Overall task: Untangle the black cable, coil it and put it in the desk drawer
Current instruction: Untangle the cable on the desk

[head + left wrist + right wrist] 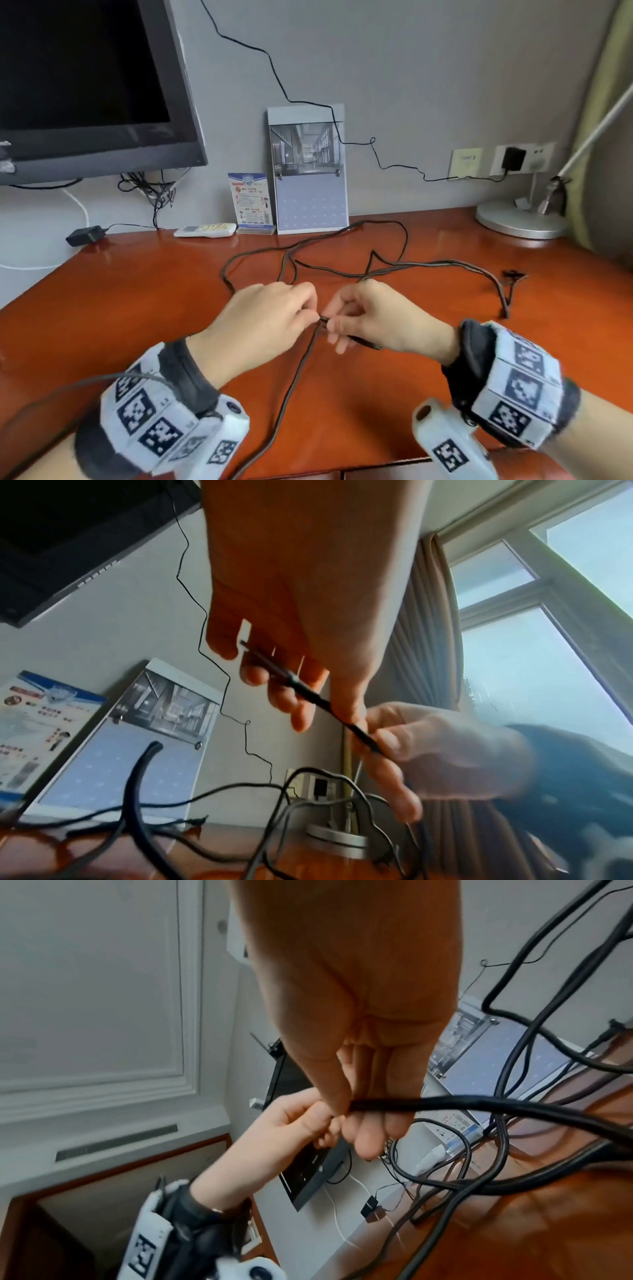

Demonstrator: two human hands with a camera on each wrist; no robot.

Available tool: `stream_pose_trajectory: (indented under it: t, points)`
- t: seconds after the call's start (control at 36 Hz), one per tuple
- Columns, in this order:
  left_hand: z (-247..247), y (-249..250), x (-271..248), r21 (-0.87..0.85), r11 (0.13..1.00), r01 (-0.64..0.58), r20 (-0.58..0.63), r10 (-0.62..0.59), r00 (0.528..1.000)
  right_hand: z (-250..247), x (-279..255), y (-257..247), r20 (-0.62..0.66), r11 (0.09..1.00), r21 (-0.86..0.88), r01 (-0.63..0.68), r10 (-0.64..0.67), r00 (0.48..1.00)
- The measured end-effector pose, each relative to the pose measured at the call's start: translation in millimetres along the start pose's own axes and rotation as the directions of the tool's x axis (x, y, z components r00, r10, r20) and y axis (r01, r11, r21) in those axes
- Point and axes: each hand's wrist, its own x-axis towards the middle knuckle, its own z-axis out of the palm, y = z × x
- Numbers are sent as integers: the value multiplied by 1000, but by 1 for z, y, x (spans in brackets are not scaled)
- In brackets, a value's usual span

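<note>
The black cable (287, 394) sprawls in loose crossing loops over the red-brown desk (137, 308). One strand runs from my hands down to the desk's front edge. My left hand (310, 313) and right hand (334, 325) meet above the desk's middle, and each pinches the cable at nearly the same spot. In the left wrist view a thin straight stretch of cable (301, 688) lies across the left hand (291, 691) fingers and into the right hand (387, 745). In the right wrist view the right hand (356, 1112) thumb and fingers pinch the thick cable (445, 1104), close to the left hand (308, 1123).
A dark monitor (85, 85) stands at the back left. A power adapter (84, 234), a white remote (205, 230), a printed card (251, 202) and a calendar (310, 171) line the wall. A lamp base (517, 219) sits at the back right, below a wall socket (512, 159).
</note>
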Motion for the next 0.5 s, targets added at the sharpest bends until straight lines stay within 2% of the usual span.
stream_pose_trajectory:
  t: [0.06, 0.14, 0.19, 0.28, 0.36, 0.42, 0.44, 0.5]
  points:
    - [0, -2, 10, -28, 999, 27, -38, -29, 999, -9, -3, 4, 5, 1000, 20, 1, -1, 1000]
    - [-1, -14, 22, -152, 972, 181, -61, -193, 979, -20, -9, 10, 9, 1000, -12, 2, -2, 1000]
    - [-2, -23, 32, -343, 910, 235, -35, -263, 964, -29, -15, 18, 29, 1000, -30, 9, -8, 1000]
    - [-3, -36, 42, -574, 786, 229, 9, -274, 962, -47, -23, 26, 13, 998, -39, 43, -42, 999]
    - [-8, -49, 51, -667, 721, 191, -54, -302, 952, -71, -23, 22, -86, 997, 48, 59, -55, 995]
    - [-13, -60, 55, -711, 679, 185, -102, -360, 928, -87, -20, 16, -176, 987, 147, 60, -34, 984]
    - [-16, -65, 56, -737, 651, 183, -114, -387, 915, -96, -17, 14, -242, 986, 153, 69, -31, 970]
    - [-24, -77, 55, -800, 578, 159, -131, -427, 895, -115, -9, 14, -390, 996, 53, 70, -44, 920]
